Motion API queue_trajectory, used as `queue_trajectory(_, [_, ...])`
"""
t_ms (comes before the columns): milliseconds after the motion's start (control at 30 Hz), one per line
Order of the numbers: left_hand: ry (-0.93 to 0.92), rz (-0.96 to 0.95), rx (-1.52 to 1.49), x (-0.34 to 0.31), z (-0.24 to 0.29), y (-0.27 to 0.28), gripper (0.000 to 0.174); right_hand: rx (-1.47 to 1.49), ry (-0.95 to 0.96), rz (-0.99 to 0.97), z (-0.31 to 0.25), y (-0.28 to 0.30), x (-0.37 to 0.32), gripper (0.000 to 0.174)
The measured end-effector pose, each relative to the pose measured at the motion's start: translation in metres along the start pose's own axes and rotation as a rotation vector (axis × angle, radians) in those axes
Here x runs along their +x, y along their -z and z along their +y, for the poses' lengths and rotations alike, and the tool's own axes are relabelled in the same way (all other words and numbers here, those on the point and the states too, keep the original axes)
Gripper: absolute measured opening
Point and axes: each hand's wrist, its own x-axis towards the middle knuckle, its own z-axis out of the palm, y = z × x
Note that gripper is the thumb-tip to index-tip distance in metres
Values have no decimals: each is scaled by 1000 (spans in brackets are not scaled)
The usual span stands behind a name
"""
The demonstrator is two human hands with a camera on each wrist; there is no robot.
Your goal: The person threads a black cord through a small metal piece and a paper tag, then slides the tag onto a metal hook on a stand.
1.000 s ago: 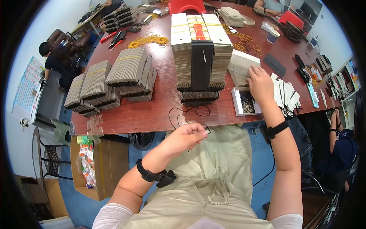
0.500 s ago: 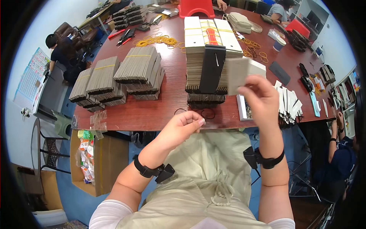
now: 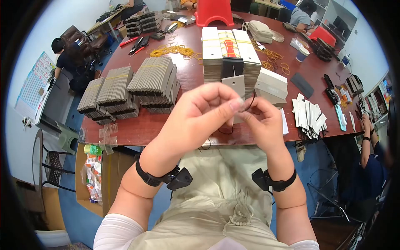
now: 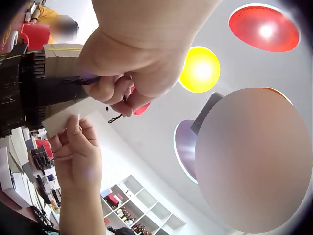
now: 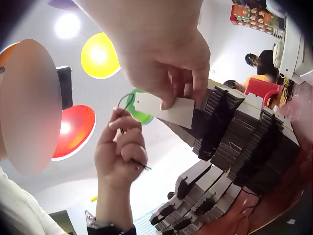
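The left hand (image 3: pixel 196 118) pinches a black string (image 5: pixel 132 99) near the hole in a pale tag (image 5: pixel 179 112); the right hand (image 3: pixel 266 125) pinches that tag over the bench (image 3: pixel 189 68); holding it still should help the string meet the hole.

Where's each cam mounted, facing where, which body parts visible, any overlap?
Head: on the person's head, facing forward and down at the table and stacks; left hand, right hand, forearms and trousers show.
Left wrist: on the left wrist, looking past the left hand at the tag, ceiling lamps behind; right hand also shows.
Right wrist: on the right wrist, looking past the right hand at the tag; left hand also shows.
Shared: both wrist views show both hands, the tag and ceiling lamps.
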Motion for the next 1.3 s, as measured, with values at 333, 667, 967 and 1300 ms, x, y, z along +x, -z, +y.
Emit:
queue_trajectory(333, [-50, 138, 2, 12, -3, 14, 16, 109, -72, 28, -4, -13, -3, 10])
queue_trajectory(667, [-57, 120, -46, 17, -6, 17, 16, 59, -102, 72, 0, -21, 0, 10])
queue_trajectory(967, [-89, 245, 5, 14, -44, 37, 23, -703, 429, 430, -9, -46, 16, 40])
queue_trajectory(1300, [-110, 234, 64, 2, -61, 40, 16, -789, 441, 517, -1, -37, 19, 36])
